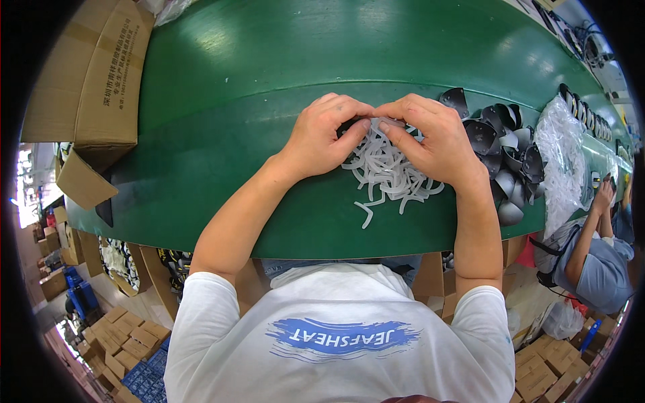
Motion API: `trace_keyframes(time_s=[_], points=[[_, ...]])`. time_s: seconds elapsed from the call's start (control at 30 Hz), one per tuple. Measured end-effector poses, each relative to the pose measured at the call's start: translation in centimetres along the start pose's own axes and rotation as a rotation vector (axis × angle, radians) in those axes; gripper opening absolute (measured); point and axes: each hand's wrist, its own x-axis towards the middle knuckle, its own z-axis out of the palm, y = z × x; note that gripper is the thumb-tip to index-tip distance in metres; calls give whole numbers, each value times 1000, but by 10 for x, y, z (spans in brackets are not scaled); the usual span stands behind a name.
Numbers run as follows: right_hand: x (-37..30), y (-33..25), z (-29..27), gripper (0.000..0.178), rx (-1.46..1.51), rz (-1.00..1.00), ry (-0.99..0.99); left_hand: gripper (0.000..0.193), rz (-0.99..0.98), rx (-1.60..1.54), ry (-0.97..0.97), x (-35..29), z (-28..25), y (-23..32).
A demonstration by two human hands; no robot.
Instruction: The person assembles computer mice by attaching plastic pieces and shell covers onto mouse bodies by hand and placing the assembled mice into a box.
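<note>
My left hand (329, 132) and my right hand (433, 138) meet fingertip to fingertip above the green table. Both are closed, thumbs curled toward the index fingers. A dark patch shows inside the left hand's pinch, but its shape is mostly hidden. Between the right thumb and fingers shows a translucent white plastic strip (392, 123). Below and behind the hands lies a loose pile of bent translucent white strips (390, 168), with a few strays at its near edge. Just right of the right hand is a heap of curved black shells (504, 144).
A large cardboard box (101, 74) occupies the table's left end. Beyond the shells lie a clear plastic bag (561, 158) and a row of black parts (584, 114). A co-worker (591, 255) sits farther right. Open cartons (138, 269) stand below the front edge of the table (201, 134).
</note>
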Motion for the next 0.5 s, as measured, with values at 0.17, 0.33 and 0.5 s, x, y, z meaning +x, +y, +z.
trace_keyframes(time_s=[0.17,0.33,0.5], points=[[0,0,0,18,-1,-3,1,22,-10,6,0,-1,-1,1],[0,0,0,19,2,-5,3,22,-9,-1,-2,-2,0,-1],[-1,-1,0,18,8,-5,-1,22,5,4,7,-2,1,-2]])
